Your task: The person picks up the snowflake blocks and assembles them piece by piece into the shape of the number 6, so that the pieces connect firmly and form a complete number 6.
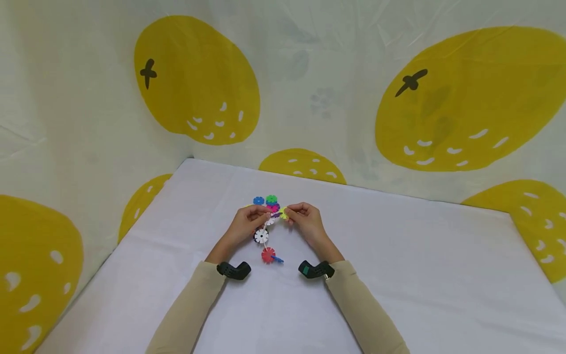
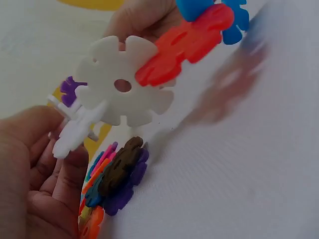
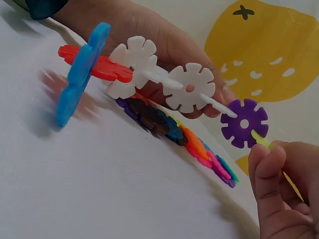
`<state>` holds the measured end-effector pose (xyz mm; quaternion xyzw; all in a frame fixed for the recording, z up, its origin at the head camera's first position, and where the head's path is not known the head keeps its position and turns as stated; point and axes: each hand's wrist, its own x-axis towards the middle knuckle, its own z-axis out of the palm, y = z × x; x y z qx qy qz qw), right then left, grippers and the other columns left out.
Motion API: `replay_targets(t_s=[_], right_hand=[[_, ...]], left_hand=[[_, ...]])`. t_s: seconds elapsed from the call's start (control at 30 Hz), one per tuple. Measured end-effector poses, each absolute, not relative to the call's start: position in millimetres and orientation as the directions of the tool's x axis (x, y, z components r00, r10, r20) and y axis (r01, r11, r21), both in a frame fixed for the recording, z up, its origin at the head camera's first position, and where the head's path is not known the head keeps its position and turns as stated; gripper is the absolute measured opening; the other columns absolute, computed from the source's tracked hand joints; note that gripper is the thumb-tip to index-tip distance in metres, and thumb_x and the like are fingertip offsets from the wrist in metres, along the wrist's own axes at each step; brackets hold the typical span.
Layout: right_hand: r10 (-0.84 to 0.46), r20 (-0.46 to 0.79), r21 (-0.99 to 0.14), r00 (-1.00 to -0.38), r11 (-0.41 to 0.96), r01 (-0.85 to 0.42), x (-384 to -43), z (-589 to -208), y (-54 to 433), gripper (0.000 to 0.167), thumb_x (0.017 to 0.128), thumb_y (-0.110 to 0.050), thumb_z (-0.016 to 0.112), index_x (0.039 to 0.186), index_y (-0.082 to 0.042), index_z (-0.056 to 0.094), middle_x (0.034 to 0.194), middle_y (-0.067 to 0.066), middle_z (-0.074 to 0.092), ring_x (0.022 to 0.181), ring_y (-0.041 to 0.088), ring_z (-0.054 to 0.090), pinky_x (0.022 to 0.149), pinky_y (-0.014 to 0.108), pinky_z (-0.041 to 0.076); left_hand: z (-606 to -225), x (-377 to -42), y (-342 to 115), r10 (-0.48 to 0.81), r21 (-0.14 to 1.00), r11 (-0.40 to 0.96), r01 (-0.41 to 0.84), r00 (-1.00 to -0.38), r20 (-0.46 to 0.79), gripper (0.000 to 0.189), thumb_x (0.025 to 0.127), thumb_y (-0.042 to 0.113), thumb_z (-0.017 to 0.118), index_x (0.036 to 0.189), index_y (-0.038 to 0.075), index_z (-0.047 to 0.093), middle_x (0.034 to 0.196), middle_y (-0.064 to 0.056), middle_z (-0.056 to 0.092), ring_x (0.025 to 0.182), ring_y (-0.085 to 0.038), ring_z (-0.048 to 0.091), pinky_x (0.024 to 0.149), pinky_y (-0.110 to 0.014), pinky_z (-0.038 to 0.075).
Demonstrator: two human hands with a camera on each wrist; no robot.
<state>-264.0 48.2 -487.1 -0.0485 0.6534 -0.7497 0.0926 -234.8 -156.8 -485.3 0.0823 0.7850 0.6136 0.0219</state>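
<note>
Both hands hold a chain of notched plastic flower discs above the table. My left hand (image 1: 244,225) pinches the chain at a white disc (image 2: 77,132) in its middle part. My right hand (image 1: 308,225) pinches a yellow disc (image 3: 260,138) between thumb and finger. The yellow disc meets the edge of a purple disc (image 3: 233,127); how deep it sits in the slot is hidden by the fingers. From the purple disc the chain runs through several white discs (image 2: 102,99) to a red disc (image 2: 192,45) and a blue disc (image 3: 79,82) at its near end.
Loose discs in several colours lie in a pile just beyond and below the hands, among them a green disc (image 1: 271,199), a blue disc (image 1: 258,200) and a brown disc (image 2: 119,167). White cloth (image 1: 398,275) covers the table. A fruit-print curtain (image 1: 318,73) hangs behind.
</note>
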Motion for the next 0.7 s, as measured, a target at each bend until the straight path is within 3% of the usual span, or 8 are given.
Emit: replay_targets(t_s=[0.27,0.57,0.7], right_hand=[[-0.292,-0.032,-0.940,-0.956,-0.315,0.127,-260.2,-483.2,48.5,0.027,0.095,0.004,0.057,0.119,0.015,0.054,0.096,0.007,0.065,0.075,0.012,0.066,0.073,0.022,0.055],[-0.403,0.029,-0.960,-0.915,-0.265,0.087,-259.5,-484.4,46.6,0.029,0.093,0.004,0.060,0.119,0.016,0.054,0.100,0.007,0.066,0.078,0.013,0.067,0.076,0.025,0.056],[-0.436,0.041,-0.975,-0.899,-0.214,0.060,-258.6,-485.4,45.8,0.026,0.093,0.003,0.061,0.116,0.014,0.057,0.098,0.007,0.067,0.077,0.013,0.068,0.075,0.025,0.056]], left_hand=[[-482.4,-234.8,-158.1,0.115,0.977,0.203,0.072,-0.992,0.050,0.028,0.098,0.015,0.060,0.117,-0.005,0.064,0.094,-0.002,0.064,0.078,-0.014,0.052,0.064,-0.019,0.047],[-488.9,-236.5,-159.1,0.117,0.971,0.211,0.108,-0.990,0.084,0.035,0.095,0.031,0.065,0.116,0.002,0.068,0.103,-0.006,0.067,0.091,-0.015,0.055,0.075,-0.019,0.048],[-490.7,-235.9,-159.7,0.147,0.971,0.188,0.148,-0.982,0.121,0.036,0.092,0.034,0.068,0.113,0.004,0.070,0.104,-0.006,0.070,0.089,-0.013,0.058,0.074,-0.018,0.050]])
